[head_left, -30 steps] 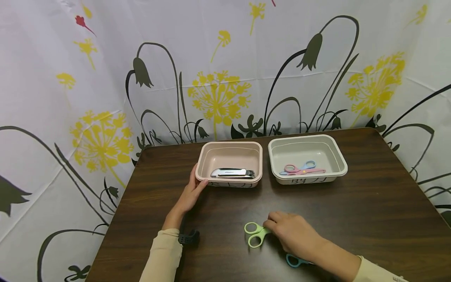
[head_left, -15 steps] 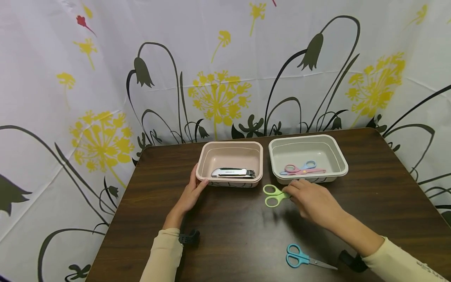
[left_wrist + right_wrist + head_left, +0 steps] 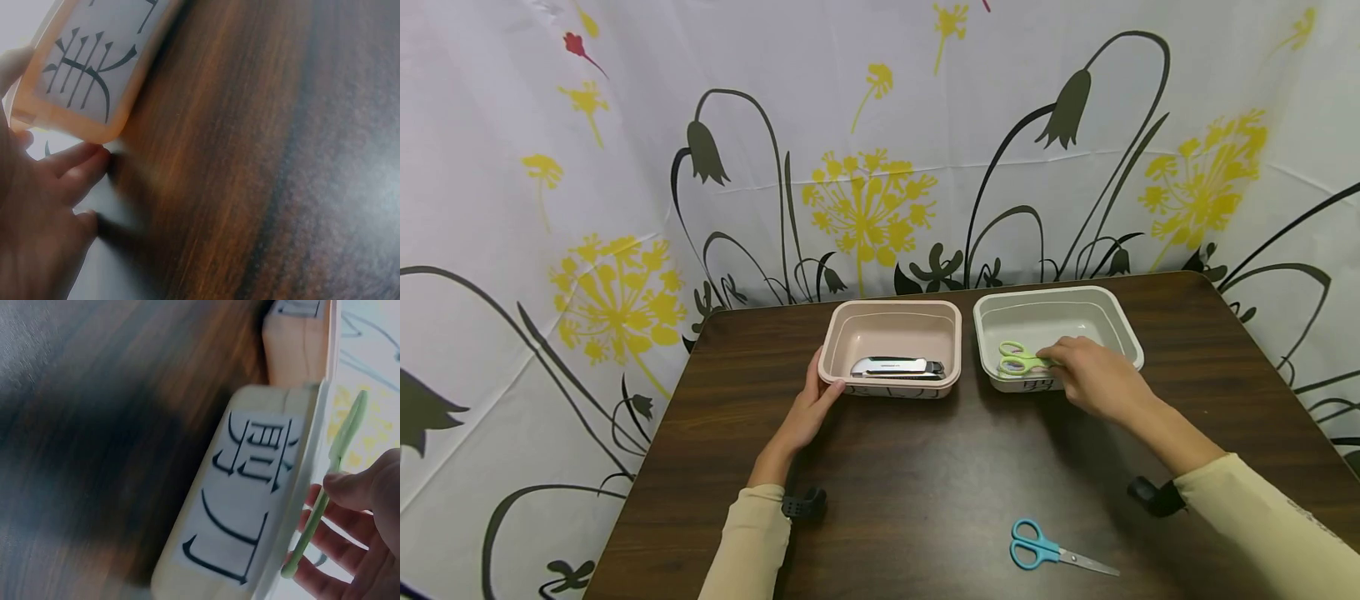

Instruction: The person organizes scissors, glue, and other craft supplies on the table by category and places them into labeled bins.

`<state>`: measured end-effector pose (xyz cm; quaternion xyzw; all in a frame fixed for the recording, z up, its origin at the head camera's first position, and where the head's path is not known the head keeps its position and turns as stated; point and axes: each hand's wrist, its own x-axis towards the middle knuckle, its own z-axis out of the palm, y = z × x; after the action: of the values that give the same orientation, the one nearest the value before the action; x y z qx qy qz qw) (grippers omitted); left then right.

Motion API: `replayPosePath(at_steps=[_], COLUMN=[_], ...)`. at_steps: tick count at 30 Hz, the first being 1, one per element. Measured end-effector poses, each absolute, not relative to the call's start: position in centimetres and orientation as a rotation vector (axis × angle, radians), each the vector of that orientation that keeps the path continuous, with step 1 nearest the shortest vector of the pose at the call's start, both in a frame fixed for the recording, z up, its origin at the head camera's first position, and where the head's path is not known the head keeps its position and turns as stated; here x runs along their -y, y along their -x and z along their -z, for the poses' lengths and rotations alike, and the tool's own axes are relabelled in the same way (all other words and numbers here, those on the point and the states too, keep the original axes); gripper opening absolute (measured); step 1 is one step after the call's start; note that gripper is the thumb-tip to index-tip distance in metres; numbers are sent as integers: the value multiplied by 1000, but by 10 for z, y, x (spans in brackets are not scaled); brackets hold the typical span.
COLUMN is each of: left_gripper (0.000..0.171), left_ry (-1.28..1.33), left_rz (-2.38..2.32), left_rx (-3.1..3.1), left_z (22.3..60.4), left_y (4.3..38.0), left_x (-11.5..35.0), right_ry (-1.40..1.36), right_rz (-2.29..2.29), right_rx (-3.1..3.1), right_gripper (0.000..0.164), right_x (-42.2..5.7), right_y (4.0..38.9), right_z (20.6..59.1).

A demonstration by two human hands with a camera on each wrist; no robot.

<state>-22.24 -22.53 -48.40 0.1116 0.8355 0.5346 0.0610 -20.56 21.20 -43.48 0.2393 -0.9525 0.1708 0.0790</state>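
In the head view my right hand (image 3: 1093,375) pinches a pair of light green scissors (image 3: 1017,360) over the front of the grey-white plastic bin (image 3: 1131,346), handles pointing left. The right wrist view shows the green scissors (image 3: 310,525) edge-on between thumb and fingers, above the labelled wall of this bin (image 3: 275,400). At the left, my left hand (image 3: 805,408) holds the front left corner of a pinkish plastic bin (image 3: 891,310), thumb at the front rim and fingers along its side. A silver-and-black utility knife (image 3: 897,367) lies inside the pinkish bin.
Teal-handled scissors (image 3: 1036,545) lie on the dark wooden table (image 3: 895,500) near the front, blades pointing right. The pink and blue scissors in the grey-white bin are mostly covered by the hand and green scissors. A flower-printed curtain (image 3: 865,100) hangs behind the table.
My right hand has lifted the green scissors off the table and carried them forward and right to the grey-white bin, uncovering the teal scissors. My left hand has stayed at the pinkish bin.
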Motion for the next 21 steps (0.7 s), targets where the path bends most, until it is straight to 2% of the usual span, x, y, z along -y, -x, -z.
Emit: replayPosePath(at_steps=[9,21], left_gripper=[73,73], left_ry=[-329,-323], left_rz=[-1607,-1606], left_rx=[-2530,-2530], left_z=[485,485], left_y=[223,223], left_x=[226,226], right_ry=[-702,-660], right_rz=[-738,-880], right_rx=[2965,3033], right_gripper=[23,24], right_x=[-226,-229], right_y=[233,249], right_z=[444,451])
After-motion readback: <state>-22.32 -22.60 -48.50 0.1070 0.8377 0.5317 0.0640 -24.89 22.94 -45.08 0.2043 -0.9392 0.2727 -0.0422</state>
